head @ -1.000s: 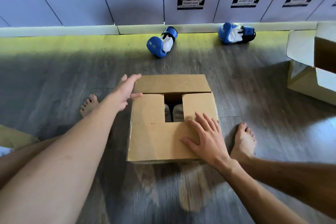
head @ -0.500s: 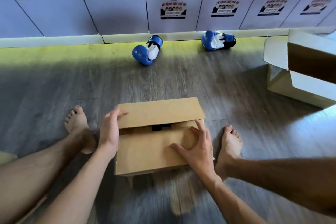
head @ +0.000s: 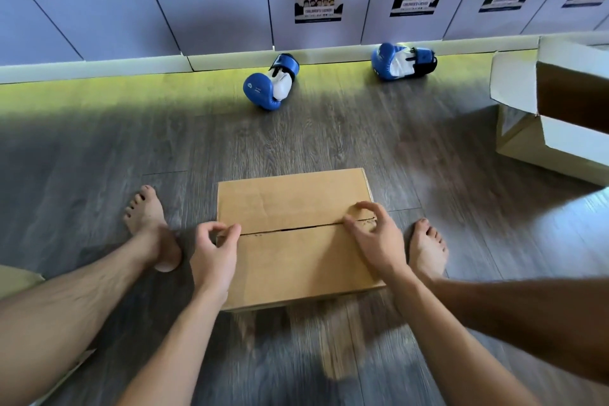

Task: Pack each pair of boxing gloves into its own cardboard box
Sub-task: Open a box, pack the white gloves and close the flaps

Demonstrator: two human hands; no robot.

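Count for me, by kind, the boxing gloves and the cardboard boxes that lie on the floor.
Blue boxing gloves: 2
Cardboard boxes: 2, a closed box and an open box
Total: 4

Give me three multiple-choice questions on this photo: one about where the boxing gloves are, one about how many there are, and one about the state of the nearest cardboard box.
1. Where do the gloves lie?
A) on the floor by the lockers
B) in a bag
C) on a shelf

2. How many gloves show?
A) one
B) two
C) four

3. The nearest box is:
A) wide open
B) shut, flaps meeting
C) crushed flat

Answers:
1 A, both lie on the floor at the lockers' base.
2 B, two blue-and-white ones show.
3 B, its two flaps meet along one seam.
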